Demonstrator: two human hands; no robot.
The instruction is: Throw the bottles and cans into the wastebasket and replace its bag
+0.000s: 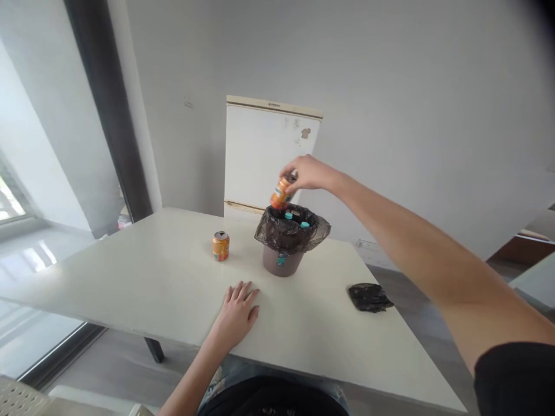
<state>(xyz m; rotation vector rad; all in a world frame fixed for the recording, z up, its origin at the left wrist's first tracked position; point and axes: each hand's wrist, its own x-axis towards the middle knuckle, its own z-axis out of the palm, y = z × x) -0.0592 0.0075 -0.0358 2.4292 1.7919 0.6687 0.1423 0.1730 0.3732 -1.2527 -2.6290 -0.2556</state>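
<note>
Over the crinkled plastic bag (284,236), right fingers (292,166) grip a cylindrical can (280,194), left fingers (236,292) splayed.

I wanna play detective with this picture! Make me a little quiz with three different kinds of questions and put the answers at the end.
1. True or false: the standing can on the table is to the left of the bin.
2. What does the right hand's grip hold?
A. a black bag
B. an orange can
C. a spoon
3. How many teal caps show in the mouth of the bin?

Key: 1. True. 2. B. 3. Two.
</note>
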